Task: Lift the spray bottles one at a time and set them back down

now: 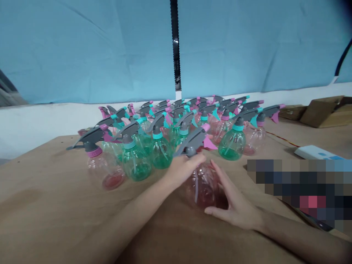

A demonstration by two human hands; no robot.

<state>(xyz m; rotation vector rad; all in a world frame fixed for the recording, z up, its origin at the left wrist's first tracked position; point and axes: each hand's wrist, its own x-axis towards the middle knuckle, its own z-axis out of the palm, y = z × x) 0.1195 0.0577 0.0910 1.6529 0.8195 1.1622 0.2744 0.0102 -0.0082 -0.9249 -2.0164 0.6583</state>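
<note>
My left hand (183, 169) is wrapped around the neck of a spray bottle (202, 187), just under its grey head with a pink trigger. The bottle is clear pink plastic, slightly tilted, with a white tube inside. Along its right side is my right hand (233, 200), thumb and fingers spread around the body; the thumb tip lies by the base, and I cannot tell how firmly it touches. Closest on the left are a green bottle (161, 152) with a turquoise collar, another green bottle (136, 163) and a pink bottle (106, 170).
Several more pink and green spray bottles (232, 143) stand closely grouped behind on the wooden table (55, 220). To the right are an open cardboard box (327, 112), a white device (316, 152) with a thin cable and a pixelated area. A blue sheet (110, 47) hangs behind.
</note>
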